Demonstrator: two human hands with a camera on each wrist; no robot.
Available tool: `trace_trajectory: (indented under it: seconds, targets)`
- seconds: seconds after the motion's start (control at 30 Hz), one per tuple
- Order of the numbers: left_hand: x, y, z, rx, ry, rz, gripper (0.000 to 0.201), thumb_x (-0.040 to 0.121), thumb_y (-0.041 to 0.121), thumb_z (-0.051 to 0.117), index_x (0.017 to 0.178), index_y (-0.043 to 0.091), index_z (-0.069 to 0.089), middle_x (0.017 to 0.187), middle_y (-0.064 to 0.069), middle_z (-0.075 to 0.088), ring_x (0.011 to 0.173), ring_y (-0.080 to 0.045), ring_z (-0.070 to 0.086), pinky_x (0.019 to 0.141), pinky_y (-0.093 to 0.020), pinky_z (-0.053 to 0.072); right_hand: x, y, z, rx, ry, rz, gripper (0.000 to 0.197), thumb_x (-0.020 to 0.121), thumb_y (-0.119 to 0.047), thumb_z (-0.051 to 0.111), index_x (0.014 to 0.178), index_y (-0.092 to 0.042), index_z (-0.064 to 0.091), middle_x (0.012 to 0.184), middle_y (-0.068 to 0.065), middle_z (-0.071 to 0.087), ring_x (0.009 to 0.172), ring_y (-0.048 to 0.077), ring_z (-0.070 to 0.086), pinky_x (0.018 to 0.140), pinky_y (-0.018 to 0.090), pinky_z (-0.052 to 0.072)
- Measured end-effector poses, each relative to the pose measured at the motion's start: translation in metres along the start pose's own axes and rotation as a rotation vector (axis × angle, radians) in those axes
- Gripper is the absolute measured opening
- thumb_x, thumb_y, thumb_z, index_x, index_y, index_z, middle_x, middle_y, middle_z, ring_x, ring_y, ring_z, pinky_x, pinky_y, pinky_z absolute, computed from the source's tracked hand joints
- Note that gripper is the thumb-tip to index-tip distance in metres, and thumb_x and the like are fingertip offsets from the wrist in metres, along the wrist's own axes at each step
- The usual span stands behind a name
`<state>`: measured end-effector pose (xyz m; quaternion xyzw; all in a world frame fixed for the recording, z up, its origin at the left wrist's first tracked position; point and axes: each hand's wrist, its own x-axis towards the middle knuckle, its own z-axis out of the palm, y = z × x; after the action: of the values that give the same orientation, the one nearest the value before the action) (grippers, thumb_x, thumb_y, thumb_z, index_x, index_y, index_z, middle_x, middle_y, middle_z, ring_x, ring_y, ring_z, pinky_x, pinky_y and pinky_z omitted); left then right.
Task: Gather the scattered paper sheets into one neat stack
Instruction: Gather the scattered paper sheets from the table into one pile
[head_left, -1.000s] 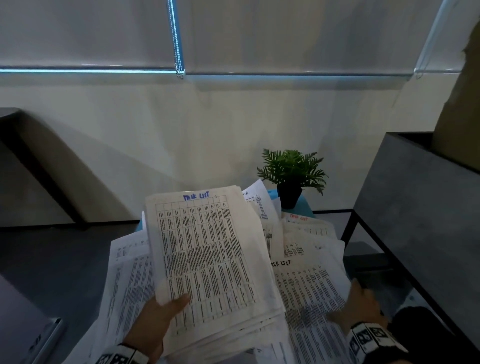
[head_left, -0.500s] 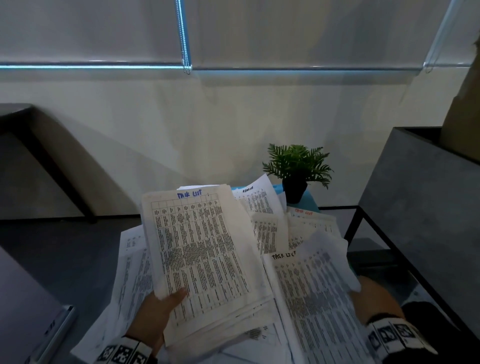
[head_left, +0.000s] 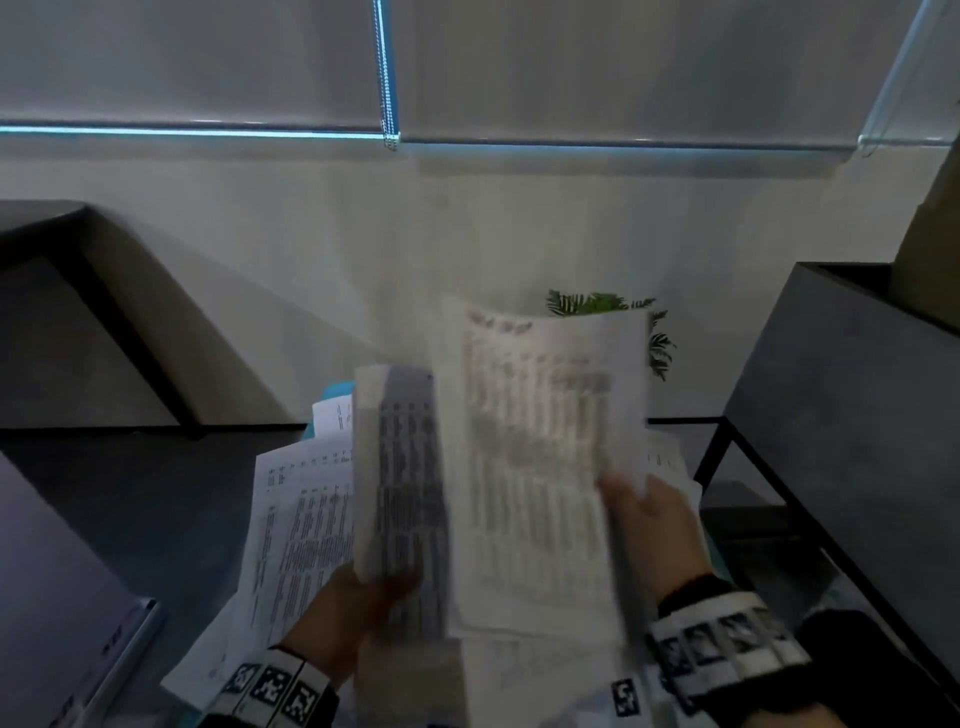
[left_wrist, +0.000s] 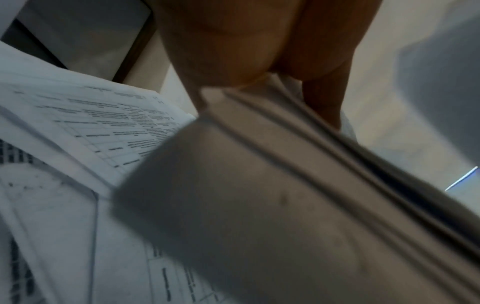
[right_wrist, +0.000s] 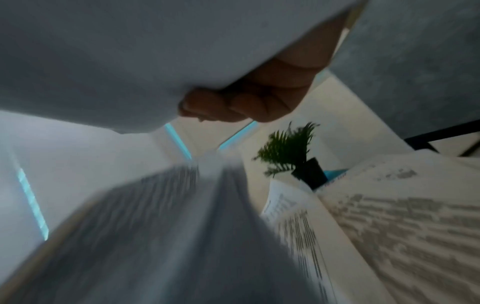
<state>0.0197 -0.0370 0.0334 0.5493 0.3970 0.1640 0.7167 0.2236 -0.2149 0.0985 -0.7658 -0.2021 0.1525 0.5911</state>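
My left hand (head_left: 353, 605) clamps the stack (head_left: 400, 467) at centre frame; my right hand (head_left: 649, 525) pinches a sheet (head_left: 540, 441) beside it.

We face a pale, cream-coloured wall (head_left: 467, 234). Above it hang grey roller blinds (head_left: 623, 62), and a thin line of cold blue light (head_left: 182, 130) glows along their lower edge; a bead chain (head_left: 384, 78) drops between two of them. A dark grey floor (head_left: 130, 493) runs to the wall's foot. On our right stands a grey cabinet (head_left: 841, 415) on a black metal frame (head_left: 722, 452). A small green potted plant (right_wrist: 288, 148) sits near the wall. At far left we see a dark slanted table leg (head_left: 119, 322).
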Motion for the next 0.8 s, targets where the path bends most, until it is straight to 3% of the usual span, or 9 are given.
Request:
trace_trajectory:
  seconds: [0.1, 0.23, 0.4, 0.43, 0.5, 0.57, 0.63, 0.73, 0.8]
  targets:
    - [-0.001, 0.001, -0.005, -0.062, -0.055, -0.038, 0.018, 0.074, 0.000, 0.065, 0.090, -0.008, 0.070, 0.084, -0.027, 0.071, 0.068, -0.032, 0.071, 0.056, -0.033, 0.057, 0.004, 0.028, 0.034, -0.072, -0.037, 0.030, 0.021, 0.090, -0.029, 0.056, 0.098, -0.012, 0.067, 0.094, 0.001, 0.070, 0.091, 0.020, 0.065, 0.088, 0.036, 0.051]
    - [-0.003, 0.001, -0.020, -0.082, -0.169, -0.053, 0.022, 0.094, 0.002, 0.048, 0.103, -0.003, 0.068, 0.103, -0.027, 0.070, 0.087, -0.035, 0.071, 0.064, -0.037, 0.059, 0.005, 0.050, 0.058, -0.030, -0.051, 0.086, 0.031, 0.080, -0.038, 0.065, 0.093, -0.010, 0.068, 0.092, 0.004, 0.071, 0.088, 0.020, 0.069, 0.078, 0.036, 0.057]
    - [0.001, -0.003, -0.039, -0.042, -0.162, -0.059, 0.011, 0.084, -0.004, 0.061, 0.086, -0.002, 0.071, 0.085, -0.027, 0.070, 0.069, -0.033, 0.070, 0.061, -0.038, 0.056, -0.004, 0.047, 0.071, 0.043, -0.246, 0.195, 0.012, 0.087, -0.017, 0.063, 0.098, -0.012, 0.061, 0.091, 0.003, 0.067, 0.088, 0.021, 0.063, 0.071, 0.026, 0.051]
    - [0.003, -0.003, -0.041, -0.054, -0.166, -0.063, 0.006, 0.076, 0.006, 0.072, 0.079, 0.000, 0.072, 0.081, -0.025, 0.069, 0.068, -0.033, 0.067, 0.065, -0.040, 0.053, -0.005, 0.044, 0.073, 0.043, -0.264, 0.168, 0.012, 0.087, -0.016, 0.063, 0.099, -0.013, 0.061, 0.091, 0.002, 0.067, 0.090, 0.021, 0.063, 0.072, 0.026, 0.051]
    - [0.007, -0.004, -0.044, -0.155, -0.145, -0.096, 0.041, 0.064, 0.046, 0.079, 0.079, 0.008, 0.074, 0.083, -0.021, 0.070, 0.077, -0.034, 0.065, 0.071, -0.041, 0.050, -0.003, 0.040, 0.080, 0.019, -0.229, 0.121, 0.012, 0.088, -0.015, 0.061, 0.099, -0.017, 0.057, 0.088, -0.003, 0.064, 0.086, 0.016, 0.061, 0.069, 0.020, 0.049]
    - [0.011, -0.006, -0.047, -0.353, -0.154, -0.189, 0.064, 0.078, 0.067, 0.044, 0.091, 0.013, 0.076, 0.097, -0.022, 0.072, 0.095, -0.040, 0.066, 0.075, -0.048, 0.055, 0.003, 0.039, 0.088, -0.010, -0.189, 0.080, 0.018, 0.089, -0.016, 0.060, 0.105, -0.022, 0.055, 0.089, -0.008, 0.061, 0.087, 0.014, 0.059, 0.075, 0.022, 0.049]
    - [0.014, -0.008, -0.049, -0.379, -0.184, -0.204, 0.054, 0.087, 0.050, 0.042, 0.107, 0.008, 0.070, 0.108, -0.025, 0.069, 0.101, -0.043, 0.065, 0.080, -0.055, 0.055, 0.008, 0.037, 0.096, -0.033, -0.169, 0.040, 0.023, 0.090, -0.016, 0.059, 0.112, -0.021, 0.056, 0.089, -0.012, 0.060, 0.088, 0.013, 0.058, 0.082, 0.027, 0.049]
    - [0.029, -0.020, -0.051, -0.072, 0.010, -0.053, 0.030, 0.089, 0.006, 0.057, 0.118, 0.002, 0.060, 0.115, -0.023, 0.066, 0.101, -0.038, 0.065, 0.094, -0.055, 0.048, 0.014, 0.036, 0.101, -0.021, -0.200, 0.001, 0.021, 0.090, -0.015, 0.057, 0.108, -0.023, 0.051, 0.093, -0.013, 0.058, 0.089, 0.013, 0.058, 0.075, 0.022, 0.050]
    - [0.037, -0.023, -0.056, 0.038, 0.142, 0.035, 0.031, 0.089, 0.003, 0.058, 0.120, 0.008, 0.058, 0.113, -0.016, 0.067, 0.102, -0.031, 0.062, 0.100, -0.049, 0.044, 0.023, 0.043, 0.100, -0.013, -0.205, 0.046, 0.030, 0.089, -0.018, 0.059, 0.117, -0.023, 0.046, 0.108, -0.006, 0.055, 0.093, 0.015, 0.057, 0.071, 0.021, 0.049]
